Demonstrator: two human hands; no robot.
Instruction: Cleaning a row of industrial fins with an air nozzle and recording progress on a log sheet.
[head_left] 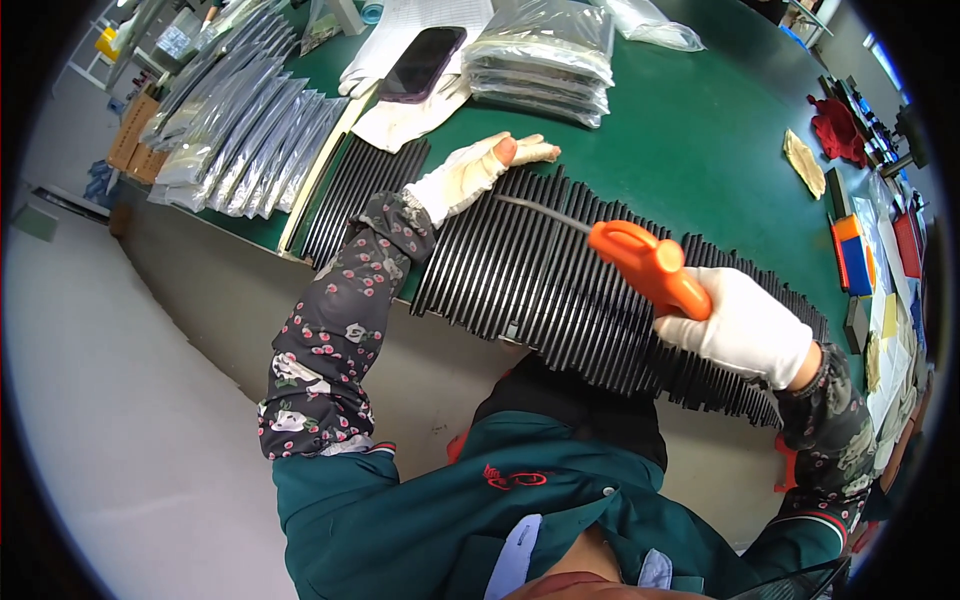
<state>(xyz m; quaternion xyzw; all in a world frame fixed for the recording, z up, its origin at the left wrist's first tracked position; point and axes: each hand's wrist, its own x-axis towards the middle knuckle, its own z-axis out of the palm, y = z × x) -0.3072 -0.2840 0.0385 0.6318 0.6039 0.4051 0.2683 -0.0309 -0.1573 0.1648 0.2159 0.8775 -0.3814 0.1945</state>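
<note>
My left hand (462, 178), in a white glove with bare fingertips, rests at the far edge of a row of slim black strips (500, 265). Its fingers are stretched out and it grips nothing. In my gloved right hand (745, 325) is a hand tool with an orange pistol-shaped handle (650, 265). A thin, slightly bent metal shaft (545, 210) runs from the handle over the strips toward my left hand. Whether its tip touches a strip, I cannot tell. More black strips (355, 195) lie side by side left of my left wrist.
On the green table (690, 130) stand stacked clear bags (540, 65), with many bagged pieces (250, 140) at the left. A dark phone (425, 62) lies on a white cloth (400, 120). A beige glove (803, 163) and a red cloth (838, 130) are at the right.
</note>
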